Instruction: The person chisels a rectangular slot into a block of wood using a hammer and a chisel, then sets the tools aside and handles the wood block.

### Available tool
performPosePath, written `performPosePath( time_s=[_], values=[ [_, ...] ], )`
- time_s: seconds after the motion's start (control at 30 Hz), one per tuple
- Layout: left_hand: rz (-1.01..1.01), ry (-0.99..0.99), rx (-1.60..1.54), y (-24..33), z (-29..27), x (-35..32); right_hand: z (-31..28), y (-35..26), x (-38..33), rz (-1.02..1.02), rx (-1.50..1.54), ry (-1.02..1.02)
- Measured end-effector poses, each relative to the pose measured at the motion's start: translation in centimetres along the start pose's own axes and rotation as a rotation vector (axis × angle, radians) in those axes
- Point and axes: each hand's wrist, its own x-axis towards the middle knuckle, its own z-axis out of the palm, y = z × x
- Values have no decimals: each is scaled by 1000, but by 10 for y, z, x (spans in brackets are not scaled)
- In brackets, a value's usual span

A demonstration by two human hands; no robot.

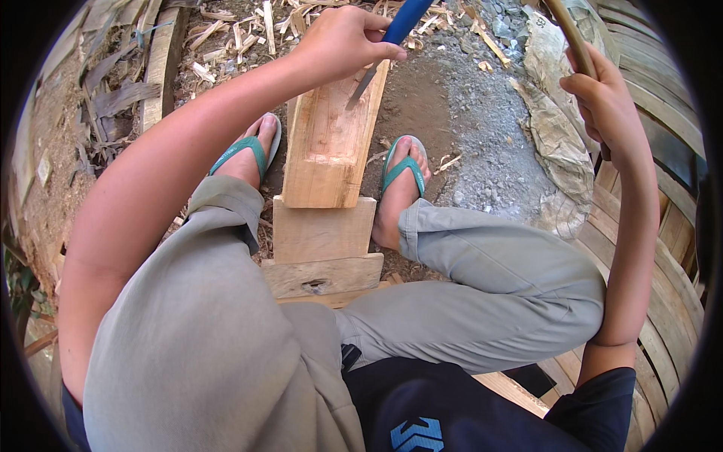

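The left hand [340, 41] is closed around the blue handle of a chisel [380, 53], whose blade tip rests on the wooden block [327, 143] lying between the feet. The right hand [606, 105] is closed around a wooden handle [570, 38], raised well apart from the block.

A chisel [384, 47] with a blue handle and a slim grey metal blade was held slanted in the left hand [343, 41], its tip pressed on the top face of a pale wooden block [327, 143] near that block's far right edge. The block, long and roughly hewn, lay lengthwise on stacked planks [324, 252]. The right hand [602, 102] was clenched around a brown wooden handle [571, 38], raised to the right, well apart from the block.
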Motion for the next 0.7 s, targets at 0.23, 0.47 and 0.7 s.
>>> performPosePath(
  time_s=[0.23,0.47,0.7],
  values=[
    [-84,126,-456,3,-13,-8,-4,7,-2,16,73,-40],
    [-7,198,-461,24,-16,-11,8,1,-8,17,-51,-99],
    [75,167,-377,23,-11,-8,7,-6,-14,-76,-81,-25]
  ],
)
